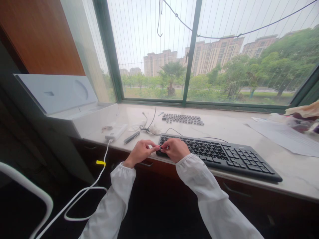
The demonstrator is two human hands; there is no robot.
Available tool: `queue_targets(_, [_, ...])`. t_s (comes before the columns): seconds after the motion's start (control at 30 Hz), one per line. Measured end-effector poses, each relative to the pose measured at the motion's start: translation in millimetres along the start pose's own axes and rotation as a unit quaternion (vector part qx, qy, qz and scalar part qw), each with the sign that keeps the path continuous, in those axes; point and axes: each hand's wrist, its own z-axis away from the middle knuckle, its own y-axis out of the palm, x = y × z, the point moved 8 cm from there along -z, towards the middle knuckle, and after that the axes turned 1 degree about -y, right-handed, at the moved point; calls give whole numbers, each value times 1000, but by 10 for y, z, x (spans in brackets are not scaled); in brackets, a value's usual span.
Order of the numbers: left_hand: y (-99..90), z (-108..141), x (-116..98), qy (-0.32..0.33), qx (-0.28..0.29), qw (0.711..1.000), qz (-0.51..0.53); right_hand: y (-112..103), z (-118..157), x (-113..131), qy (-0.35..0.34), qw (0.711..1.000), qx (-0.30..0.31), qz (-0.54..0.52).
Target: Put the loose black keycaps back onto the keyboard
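Observation:
A black keyboard lies along the front of the sill; its left and middle part shows bare key sockets, while the right part still carries its keycaps. Over its left end, my left hand pinches with thumb and forefinger at a small dark piece that looks like a keycap. Fingertips of my right hand meet the left ones there, also closed on that small piece. Several loose keycaps stand in rows behind the keyboard. My fingers partly hide the piece and the keyboard's left corner.
Left of the keyboard lie a dark pen-like tool, a white power strip with a white cord and a tangled black cable. An open white box stands further left. Papers lie at right, below the window.

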Motion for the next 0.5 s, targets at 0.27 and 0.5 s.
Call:
queue_targets(0.27, [41, -75, 127, -134, 39, 990, 29, 56, -124, -124, 29, 995, 80, -47])
queue_targets(0.5, [61, -102, 166, -152, 61, 985, 61, 71, -165, -167, 70, 986, 131, -82])
